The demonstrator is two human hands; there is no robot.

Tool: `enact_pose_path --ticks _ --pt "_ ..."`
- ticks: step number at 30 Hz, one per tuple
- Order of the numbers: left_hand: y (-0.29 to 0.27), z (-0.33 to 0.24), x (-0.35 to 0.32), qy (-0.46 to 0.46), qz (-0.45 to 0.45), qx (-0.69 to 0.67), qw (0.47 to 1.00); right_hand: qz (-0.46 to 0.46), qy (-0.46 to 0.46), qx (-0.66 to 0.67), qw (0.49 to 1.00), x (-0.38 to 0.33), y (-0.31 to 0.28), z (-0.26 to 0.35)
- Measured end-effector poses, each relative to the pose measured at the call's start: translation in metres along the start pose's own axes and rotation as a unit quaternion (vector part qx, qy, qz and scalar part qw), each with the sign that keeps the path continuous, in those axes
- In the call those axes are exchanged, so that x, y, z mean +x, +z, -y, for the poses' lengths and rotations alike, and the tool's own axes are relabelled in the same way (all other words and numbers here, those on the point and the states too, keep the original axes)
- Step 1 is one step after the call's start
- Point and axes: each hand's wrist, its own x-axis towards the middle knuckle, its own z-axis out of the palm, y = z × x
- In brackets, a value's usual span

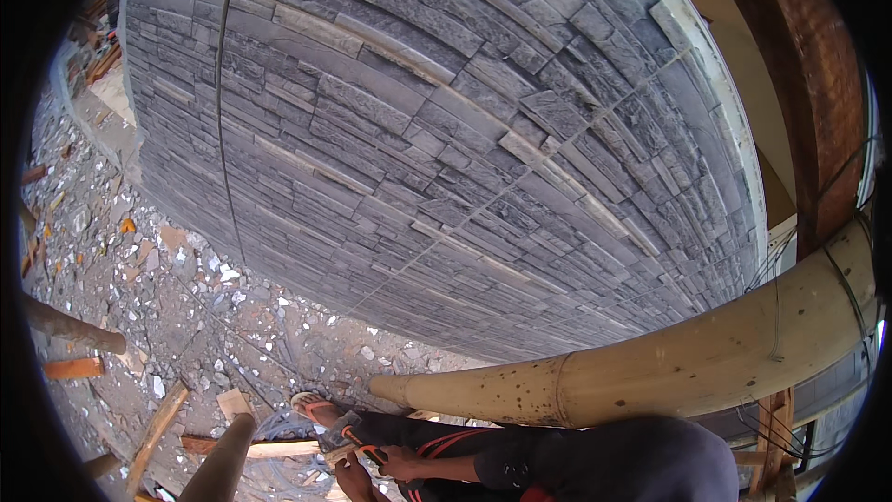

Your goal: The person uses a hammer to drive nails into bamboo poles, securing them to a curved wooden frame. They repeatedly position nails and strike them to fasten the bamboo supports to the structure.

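Low in the picture, my right hand (401, 463) is closed around the orange-and-black handle (374, 454) of a small tool. The tool looks like a hammer, but its far end is too small to tell. Just left of it, my left hand (353, 479) has its fingers curled close to the tool; what they hold, if anything, I cannot make out. Beyond the hands lies a sandalled foot (318, 407), below dark trousers (446, 437) with orange stripes.
A large grey stone-patterned wall (400, 149) fills the upper part, with a dark cable (223, 93) hanging across it. A thick bamboo pole (576, 383) crosses at the right, by a wooden post (827, 102). Rubble (186, 316), a pole (223, 460) and timber pieces (158, 432) lie left.
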Motion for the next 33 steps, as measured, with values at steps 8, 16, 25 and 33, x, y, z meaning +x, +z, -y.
enact_pose_path --ticks 8,16,25,33 --pt "0.046 0.002 -0.046 -0.206 0.088 -0.288 0.931 -0.006 -0.137 -0.071 0.988 -0.067 -0.037 -0.029" --pt "0.092 -0.008 -0.086 -0.154 -0.038 -0.478 0.864 0.072 -0.166 -0.083 0.98 -0.124 -0.065 -0.061" --pt "0.108 0.055 -0.096 -0.083 -0.089 -0.407 0.905 0.024 -0.363 -0.142 0.92 -0.081 -0.017 -0.126" --pt "0.079 0.033 -0.137 -0.1 -0.03 -0.402 0.91 0.044 -0.266 -0.045 0.962 -0.091 -0.014 -0.148"
